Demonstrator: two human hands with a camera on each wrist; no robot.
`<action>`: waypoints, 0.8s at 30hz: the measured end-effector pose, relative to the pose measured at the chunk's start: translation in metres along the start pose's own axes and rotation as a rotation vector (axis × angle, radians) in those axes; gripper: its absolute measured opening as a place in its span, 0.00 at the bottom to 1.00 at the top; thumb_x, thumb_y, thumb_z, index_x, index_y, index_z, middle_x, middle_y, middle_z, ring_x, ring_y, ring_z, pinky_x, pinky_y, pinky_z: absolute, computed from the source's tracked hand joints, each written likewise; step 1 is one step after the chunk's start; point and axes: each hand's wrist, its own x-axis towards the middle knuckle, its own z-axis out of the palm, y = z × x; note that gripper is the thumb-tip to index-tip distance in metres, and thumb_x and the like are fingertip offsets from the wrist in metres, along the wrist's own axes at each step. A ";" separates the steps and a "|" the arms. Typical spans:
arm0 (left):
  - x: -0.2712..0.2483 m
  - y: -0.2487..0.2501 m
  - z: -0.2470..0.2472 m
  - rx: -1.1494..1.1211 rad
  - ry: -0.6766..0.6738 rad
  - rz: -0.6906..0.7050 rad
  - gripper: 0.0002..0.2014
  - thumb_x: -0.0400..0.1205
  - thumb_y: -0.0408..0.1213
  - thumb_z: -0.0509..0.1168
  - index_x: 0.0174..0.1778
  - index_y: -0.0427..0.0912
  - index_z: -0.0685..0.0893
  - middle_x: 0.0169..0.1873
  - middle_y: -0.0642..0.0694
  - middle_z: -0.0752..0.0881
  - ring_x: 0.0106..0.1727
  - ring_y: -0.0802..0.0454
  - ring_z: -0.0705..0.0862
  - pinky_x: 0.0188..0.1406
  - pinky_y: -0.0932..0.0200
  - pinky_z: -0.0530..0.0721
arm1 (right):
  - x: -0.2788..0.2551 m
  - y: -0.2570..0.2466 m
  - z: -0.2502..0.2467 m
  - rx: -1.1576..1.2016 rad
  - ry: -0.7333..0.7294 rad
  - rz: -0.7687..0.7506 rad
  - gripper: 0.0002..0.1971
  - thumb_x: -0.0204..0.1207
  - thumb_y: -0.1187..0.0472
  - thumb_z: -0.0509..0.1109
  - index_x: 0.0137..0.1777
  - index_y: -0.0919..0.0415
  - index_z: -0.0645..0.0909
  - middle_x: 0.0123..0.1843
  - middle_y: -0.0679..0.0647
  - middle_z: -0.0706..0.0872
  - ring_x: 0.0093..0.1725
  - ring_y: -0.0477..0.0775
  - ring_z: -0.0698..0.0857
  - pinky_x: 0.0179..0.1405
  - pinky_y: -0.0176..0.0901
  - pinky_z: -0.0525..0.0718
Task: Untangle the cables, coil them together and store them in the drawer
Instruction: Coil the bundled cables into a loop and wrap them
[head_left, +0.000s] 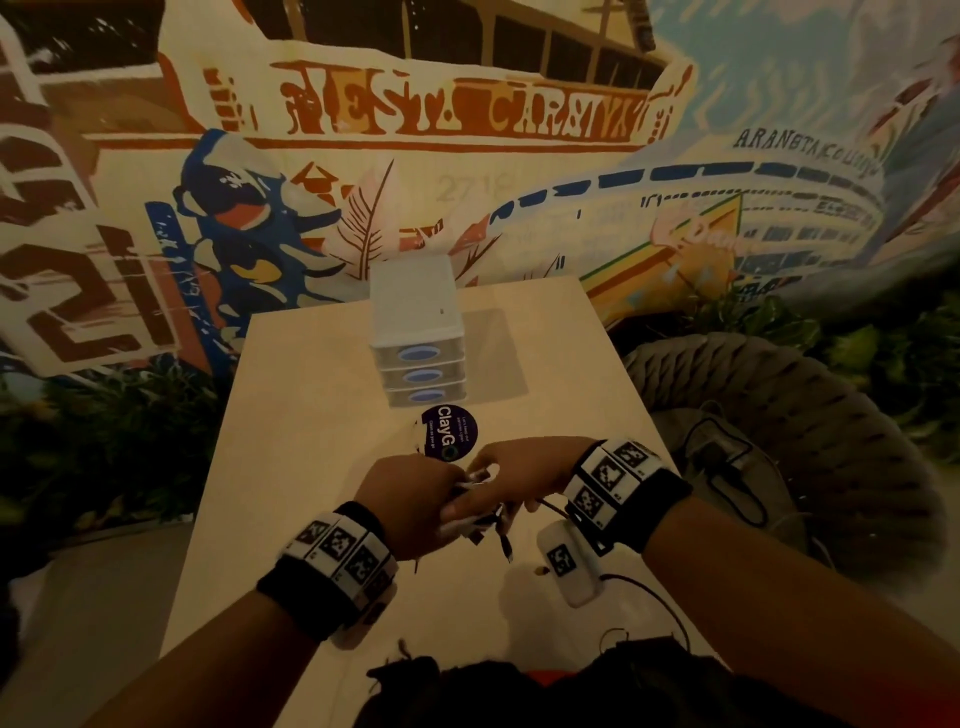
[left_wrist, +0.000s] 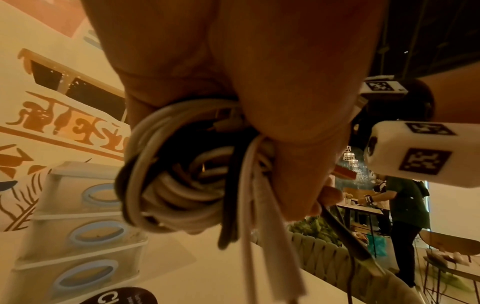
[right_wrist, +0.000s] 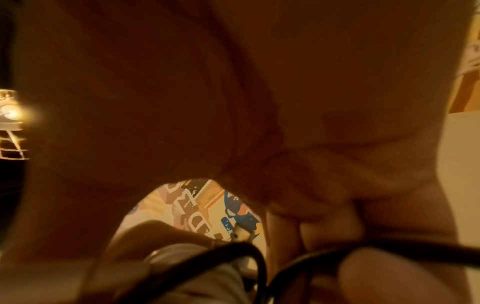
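My left hand (head_left: 415, 499) grips a coil of white and black cables (left_wrist: 182, 176) above the table, with loose white ends hanging down below the fist. My right hand (head_left: 511, 475) meets it from the right and pinches a black cable (right_wrist: 324, 255) between thumb and fingers. In the head view the bundle (head_left: 475, 514) shows only between the two hands. A small white drawer unit (head_left: 415, 332) with three shut drawers and blue oval handles stands at the middle of the table, beyond the hands.
A round dark sticker (head_left: 449, 434) lies on the light wooden table (head_left: 291, 441) just in front of the drawers. A woven chair (head_left: 810, 431) with cables on its seat stands to the right. A painted wall is behind. Another person (left_wrist: 405, 216) stands far off.
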 end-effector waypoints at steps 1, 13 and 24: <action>0.001 0.002 -0.002 0.017 -0.007 -0.013 0.14 0.82 0.58 0.64 0.54 0.54 0.86 0.43 0.53 0.90 0.43 0.51 0.88 0.41 0.58 0.84 | -0.001 -0.003 -0.001 -0.042 -0.001 0.008 0.27 0.72 0.37 0.79 0.62 0.55 0.85 0.47 0.46 0.93 0.39 0.40 0.90 0.39 0.42 0.78; 0.009 0.023 0.003 0.130 -0.113 -0.097 0.08 0.81 0.38 0.60 0.43 0.46 0.85 0.33 0.51 0.81 0.35 0.49 0.78 0.36 0.58 0.74 | 0.018 -0.001 0.034 -0.451 0.218 0.058 0.14 0.71 0.53 0.80 0.30 0.57 0.80 0.31 0.53 0.81 0.32 0.54 0.80 0.36 0.45 0.80; -0.001 0.005 -0.006 -0.271 -0.004 -0.044 0.16 0.74 0.52 0.76 0.55 0.53 0.85 0.49 0.54 0.88 0.45 0.54 0.84 0.46 0.58 0.82 | -0.004 0.004 0.018 -0.524 0.321 -0.058 0.12 0.73 0.51 0.75 0.38 0.58 0.78 0.37 0.55 0.81 0.37 0.56 0.80 0.31 0.42 0.75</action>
